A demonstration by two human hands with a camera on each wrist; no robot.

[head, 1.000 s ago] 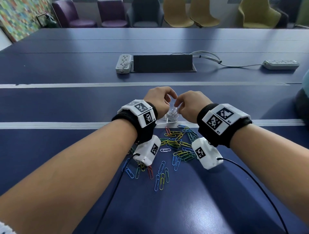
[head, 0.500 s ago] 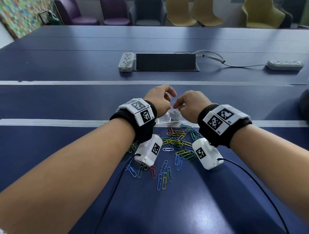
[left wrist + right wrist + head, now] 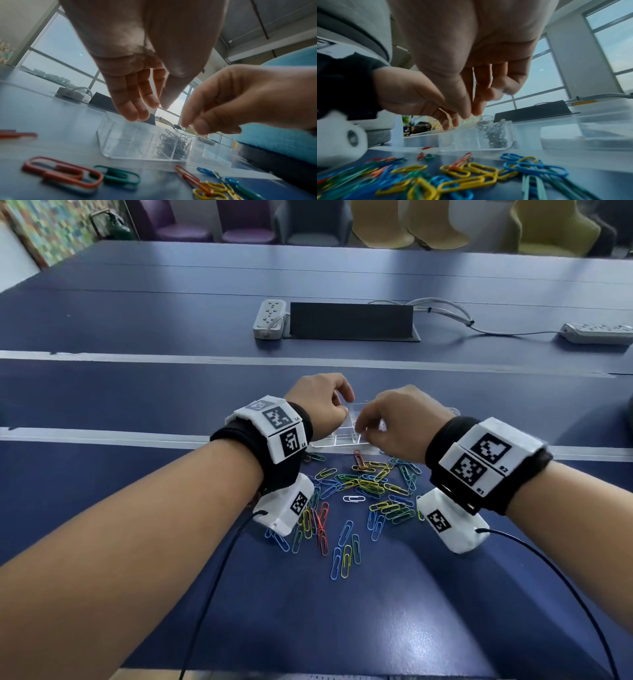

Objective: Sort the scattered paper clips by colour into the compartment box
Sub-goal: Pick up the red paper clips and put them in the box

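Observation:
A clear compartment box point(image 3: 339, 440) stands on the blue table, with both hands over it. One compartment holds a pile of pale grey clips point(image 3: 173, 144) point(image 3: 496, 132). My left hand point(image 3: 337, 398) hangs above the box's left part point(image 3: 137, 142), fingers point(image 3: 140, 112) relaxed and pointing down, holding nothing. My right hand point(image 3: 366, 426) hovers just above the grey pile, its thumb and fingertips point(image 3: 467, 115) drawn together; no clip shows between them. Coloured paper clips point(image 3: 370, 484) in red, yellow, green, blue and white lie scattered just in front of the box.
A clear lid point(image 3: 590, 132) lies right of the box. Farther back are two power strips point(image 3: 270, 318) point(image 3: 597, 333), a black cable hatch point(image 3: 351, 320) and grey cables point(image 3: 442, 309). Chairs point(image 3: 380, 224) line the far edge. Black wrist-camera leads point(image 3: 219, 570) trail toward me.
Both hands have stayed over the box. The right hand's fingertips have dipped slightly lower toward the grey pile.

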